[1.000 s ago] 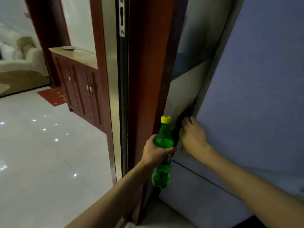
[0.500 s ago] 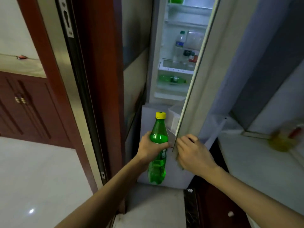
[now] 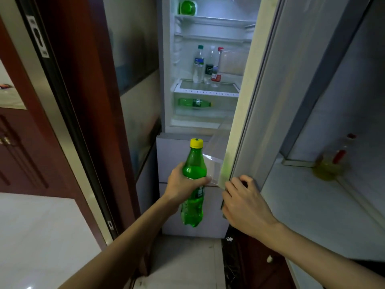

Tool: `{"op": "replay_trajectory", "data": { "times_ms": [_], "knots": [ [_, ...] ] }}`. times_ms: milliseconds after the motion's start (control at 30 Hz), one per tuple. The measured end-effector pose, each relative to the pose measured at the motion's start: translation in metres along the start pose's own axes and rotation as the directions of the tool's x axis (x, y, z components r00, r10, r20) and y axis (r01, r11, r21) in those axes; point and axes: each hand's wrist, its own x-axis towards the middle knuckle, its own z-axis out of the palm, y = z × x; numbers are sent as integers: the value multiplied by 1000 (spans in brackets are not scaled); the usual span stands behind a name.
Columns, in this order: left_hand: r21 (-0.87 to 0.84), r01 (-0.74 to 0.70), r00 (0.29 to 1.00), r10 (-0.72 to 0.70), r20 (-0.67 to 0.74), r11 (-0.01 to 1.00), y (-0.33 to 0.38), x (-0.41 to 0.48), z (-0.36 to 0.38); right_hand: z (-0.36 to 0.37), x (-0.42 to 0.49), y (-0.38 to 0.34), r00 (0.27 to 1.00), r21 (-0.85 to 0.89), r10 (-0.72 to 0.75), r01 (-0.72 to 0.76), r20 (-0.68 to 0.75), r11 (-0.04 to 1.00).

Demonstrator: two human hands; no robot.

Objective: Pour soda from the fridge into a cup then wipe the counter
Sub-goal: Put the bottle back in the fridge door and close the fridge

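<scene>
My left hand (image 3: 183,184) grips a green soda bottle (image 3: 193,207) with a yellow cap, held upright in front of the fridge's lower drawers. My right hand (image 3: 241,199) holds the lower edge of the fridge door (image 3: 260,90), which stands open to the right. The lit fridge interior (image 3: 208,65) shows three bottles standing on a shelf and a second green bottle (image 3: 194,102) lying in the clear drawer below. No cup is in sight.
A pale counter (image 3: 312,205) runs along the right, with a blurred yellowish bottle (image 3: 329,165) at its back corner. A dark red door frame (image 3: 83,101) stands close on the left, with white floor tiles beyond it.
The fridge door went from nearly shut to wide open, swung by my right hand. The view turned to face the fridge interior. The bottle stayed in my left hand.
</scene>
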Motion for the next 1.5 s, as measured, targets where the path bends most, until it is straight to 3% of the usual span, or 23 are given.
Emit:
{"op": "replay_trajectory", "data": {
  "times_ms": [333, 433, 667, 900, 1500],
  "knots": [
    [-237, -330, 938, 290, -190, 914, 101, 19, -8, -13, -2, 23, 996, -9, 91, -91, 5, 996],
    [-301, -379, 925, 344, -163, 875, 120, 36, -1, -16, -1, 31, 989, -29, 144, -144, 19, 989],
    [-384, -309, 932, 358, 60, 870, 127, 60, 40, -13, -11, 31, 940, -82, 331, -324, 80, 942],
    [-417, -262, 884, 390, 259, 870, 116, 74, 84, -12, -23, 32, 885, -99, 453, -444, 107, 891],
    [-210, -275, 846, 340, 410, 938, 62, 73, 182, -11, -75, 63, 846, -186, 504, -474, 176, 861]
  ]
}}
